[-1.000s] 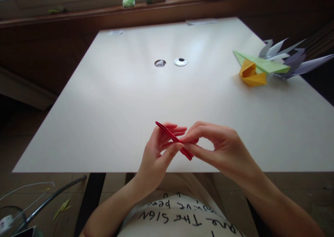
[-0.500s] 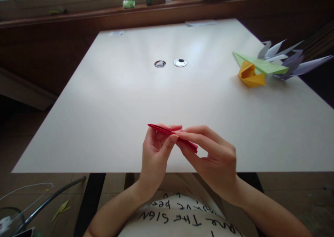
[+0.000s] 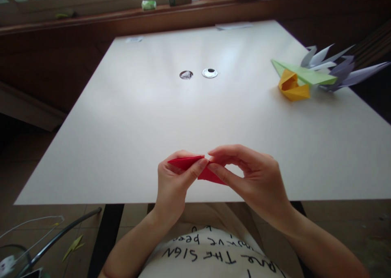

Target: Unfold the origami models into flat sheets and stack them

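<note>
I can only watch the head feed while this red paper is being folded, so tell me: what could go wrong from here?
The red folded paper is pinched only at fingertips of the left hand and right hand, above the near edge of the white table; a slip might drop it off the edge toward the lap or floor. With no surface under it, a crease may well go crooked, and a hard pinch could crumple its thin points.
</note>
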The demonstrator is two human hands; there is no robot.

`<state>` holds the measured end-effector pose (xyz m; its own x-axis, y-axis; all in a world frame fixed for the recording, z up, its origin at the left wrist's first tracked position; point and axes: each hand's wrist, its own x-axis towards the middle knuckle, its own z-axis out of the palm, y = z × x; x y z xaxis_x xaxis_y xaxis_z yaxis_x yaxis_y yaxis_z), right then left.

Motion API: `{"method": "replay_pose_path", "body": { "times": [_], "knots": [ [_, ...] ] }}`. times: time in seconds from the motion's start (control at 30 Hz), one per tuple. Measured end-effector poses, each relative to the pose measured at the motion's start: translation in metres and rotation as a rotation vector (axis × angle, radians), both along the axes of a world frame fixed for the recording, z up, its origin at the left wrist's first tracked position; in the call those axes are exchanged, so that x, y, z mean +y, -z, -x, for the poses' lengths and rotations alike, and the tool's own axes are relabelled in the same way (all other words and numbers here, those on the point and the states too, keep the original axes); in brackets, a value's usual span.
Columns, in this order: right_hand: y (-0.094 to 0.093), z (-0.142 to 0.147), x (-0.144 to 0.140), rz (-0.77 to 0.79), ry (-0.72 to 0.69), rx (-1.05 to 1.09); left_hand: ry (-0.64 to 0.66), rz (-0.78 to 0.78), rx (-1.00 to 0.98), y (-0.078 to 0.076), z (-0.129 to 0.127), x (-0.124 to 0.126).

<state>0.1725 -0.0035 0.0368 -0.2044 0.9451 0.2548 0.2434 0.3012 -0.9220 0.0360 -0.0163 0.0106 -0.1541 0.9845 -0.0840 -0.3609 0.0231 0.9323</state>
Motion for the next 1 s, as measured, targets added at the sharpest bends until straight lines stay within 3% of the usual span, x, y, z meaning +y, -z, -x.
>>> {"method": "replay_pose_path", "body": {
  "times": [0.27,0.43,0.63,0.8,1.0],
  "knots": [
    [-0.003,-0.001,-0.001,-0.039,-0.051,-0.087,-0.128,-0.054,-0.068,0.005,0.002,-0.004],
    [-0.007,-0.002,0.0,-0.145,-0.033,-0.124,-0.063,-0.101,-0.101,0.008,0.005,-0.004],
    [-0.004,-0.002,0.001,-0.145,-0.044,-0.129,0.052,-0.066,0.002,0.005,0.002,-0.004],
    [-0.005,-0.004,0.002,-0.107,-0.043,-0.138,-0.051,-0.137,0.03,0.004,0.002,-0.005],
    [-0.005,-0.014,0.003,-0.204,-0.006,-0.234,-0.143,-0.119,0.018,0.006,0.007,-0.005]
  ]
}}
